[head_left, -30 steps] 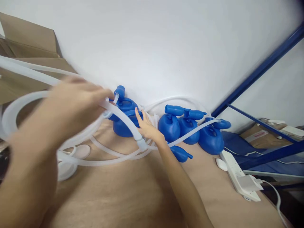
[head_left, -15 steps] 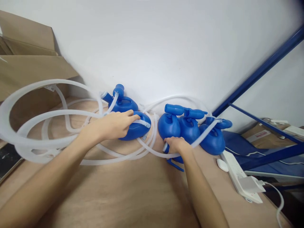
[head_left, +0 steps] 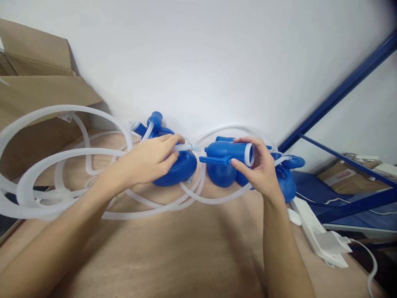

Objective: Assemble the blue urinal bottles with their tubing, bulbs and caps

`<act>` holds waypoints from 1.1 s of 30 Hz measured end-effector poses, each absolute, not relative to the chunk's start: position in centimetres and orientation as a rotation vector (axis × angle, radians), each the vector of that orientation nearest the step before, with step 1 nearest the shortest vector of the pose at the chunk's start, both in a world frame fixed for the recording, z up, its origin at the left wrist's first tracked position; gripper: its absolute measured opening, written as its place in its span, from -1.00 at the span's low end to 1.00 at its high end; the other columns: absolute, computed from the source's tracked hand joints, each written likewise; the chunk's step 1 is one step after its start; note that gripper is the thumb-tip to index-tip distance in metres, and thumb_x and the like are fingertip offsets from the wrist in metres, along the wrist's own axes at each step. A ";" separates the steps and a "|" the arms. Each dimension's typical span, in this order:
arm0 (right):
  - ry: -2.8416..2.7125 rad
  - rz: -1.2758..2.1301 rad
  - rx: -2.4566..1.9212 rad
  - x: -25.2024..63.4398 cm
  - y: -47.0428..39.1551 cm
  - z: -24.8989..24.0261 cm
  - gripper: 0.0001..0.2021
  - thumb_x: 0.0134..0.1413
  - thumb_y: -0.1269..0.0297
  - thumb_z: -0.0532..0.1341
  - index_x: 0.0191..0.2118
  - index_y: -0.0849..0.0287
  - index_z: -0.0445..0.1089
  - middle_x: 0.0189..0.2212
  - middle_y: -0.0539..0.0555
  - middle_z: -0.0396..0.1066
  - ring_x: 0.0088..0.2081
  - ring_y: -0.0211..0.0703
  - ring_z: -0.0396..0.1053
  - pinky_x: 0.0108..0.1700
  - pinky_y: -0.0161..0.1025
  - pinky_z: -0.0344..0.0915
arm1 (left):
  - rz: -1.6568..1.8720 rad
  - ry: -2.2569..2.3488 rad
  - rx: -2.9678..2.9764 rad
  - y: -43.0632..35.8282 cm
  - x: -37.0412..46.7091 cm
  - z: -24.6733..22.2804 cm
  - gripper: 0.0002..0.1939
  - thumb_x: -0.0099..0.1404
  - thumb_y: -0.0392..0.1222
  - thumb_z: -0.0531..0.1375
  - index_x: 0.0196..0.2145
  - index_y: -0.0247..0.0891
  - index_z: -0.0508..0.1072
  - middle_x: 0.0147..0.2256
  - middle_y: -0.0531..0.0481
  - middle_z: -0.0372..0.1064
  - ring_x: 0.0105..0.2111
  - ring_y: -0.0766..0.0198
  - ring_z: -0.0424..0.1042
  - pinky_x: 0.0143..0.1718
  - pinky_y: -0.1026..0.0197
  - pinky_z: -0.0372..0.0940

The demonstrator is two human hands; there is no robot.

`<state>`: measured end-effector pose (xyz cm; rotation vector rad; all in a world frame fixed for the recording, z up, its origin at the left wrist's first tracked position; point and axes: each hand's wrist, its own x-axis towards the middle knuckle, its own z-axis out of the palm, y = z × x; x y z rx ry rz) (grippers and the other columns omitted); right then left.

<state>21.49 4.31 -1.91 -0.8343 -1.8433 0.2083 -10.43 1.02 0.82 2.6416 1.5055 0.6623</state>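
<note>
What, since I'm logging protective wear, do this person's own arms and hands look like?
The left hand and right hand wear no gloves. The left forearm and right forearm are slim, with no sleeve in view. No watch or bracelet shows; rings can't be ruled out, as both hands are partly hidden.

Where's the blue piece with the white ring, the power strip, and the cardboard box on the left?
Blue piece (head_left: 228,151): head view, on its rounded body.
Power strip (head_left: 312,224): head view, top face.
Cardboard box (head_left: 45,96): head view, a flap.
</note>
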 end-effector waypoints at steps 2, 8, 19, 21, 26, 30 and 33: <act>-1.734 0.351 -0.744 21.2 4.6 -2.2 -0.58 0.10 0.08 0.46 0.04 -0.05 0.41 0.04 0.07 0.54 0.14 0.06 0.48 0.26 0.07 0.37 | 0.717 1.442 2.626 1.2 -10.5 0.8 -0.49 0.58 0.10 -0.12 0.20 -0.20 0.42 0.04 -0.11 0.54 -0.01 -0.03 0.53 0.06 -0.02 0.33; -1.345 0.735 -0.673 20.4 5.2 -3.0 -0.59 0.05 -0.15 0.26 -0.06 -0.07 0.32 -0.04 0.06 0.52 0.01 0.07 0.53 -0.09 -0.05 0.55 | 0.836 1.405 2.673 1.2 -11.2 1.3 -0.51 0.58 0.10 -0.08 0.14 -0.24 0.46 -0.13 -0.10 0.58 -0.17 0.05 0.56 -0.08 0.10 0.34; -1.872 0.059 -0.971 19.7 3.6 -2.3 -0.32 0.37 -0.17 -0.28 0.46 0.00 -0.19 0.17 0.31 0.42 0.18 0.23 0.48 0.11 0.15 0.49 | 1.006 1.208 2.969 0.6 -11.7 1.0 -0.59 0.60 0.01 0.00 0.18 -0.21 0.46 -0.08 -0.12 0.60 -0.25 0.13 0.57 -0.25 0.16 0.36; -1.906 0.169 -0.887 19.8 3.0 -1.9 -0.30 0.33 -0.22 -0.36 0.40 0.00 -0.06 0.17 0.31 0.41 0.21 0.23 0.46 0.16 0.18 0.48 | 1.095 1.199 3.053 0.5 -11.8 0.8 -0.60 0.62 0.00 -0.02 0.18 -0.18 0.46 -0.08 -0.12 0.60 -0.31 0.17 0.55 -0.32 0.17 0.33; -2.035 0.472 -0.681 20.9 1.5 -0.7 -0.43 0.23 -0.40 -0.01 0.14 -0.12 0.14 0.15 0.24 0.40 0.23 0.26 0.45 0.12 0.19 0.54 | 1.148 1.289 3.199 -0.7 -11.8 1.3 -0.63 0.63 -0.08 -0.06 0.10 -0.15 0.49 -0.24 -0.08 0.56 -0.45 0.24 0.44 -0.50 0.21 0.15; -2.206 0.419 -0.575 21.9 0.3 0.6 -0.52 0.26 -0.23 0.25 0.19 -0.22 0.27 0.14 0.13 0.48 0.23 0.16 0.48 0.07 0.03 0.59 | 1.072 1.291 3.329 -1.7 -11.7 1.9 -0.60 0.60 -0.10 -0.09 0.03 -0.22 0.52 -0.31 -0.10 0.52 -0.52 0.23 0.39 -0.57 0.19 0.00; -2.368 0.285 -0.627 22.2 -1.1 1.6 -0.34 0.23 0.00 0.39 0.39 -0.18 0.25 0.27 0.10 0.47 0.27 0.13 0.47 0.28 0.01 0.48 | 0.947 1.262 3.320 -1.7 -11.9 1.9 -0.59 0.56 -0.14 -0.07 0.16 -0.14 0.48 -0.36 -0.07 0.49 -0.56 0.22 0.35 -0.59 0.20 -0.03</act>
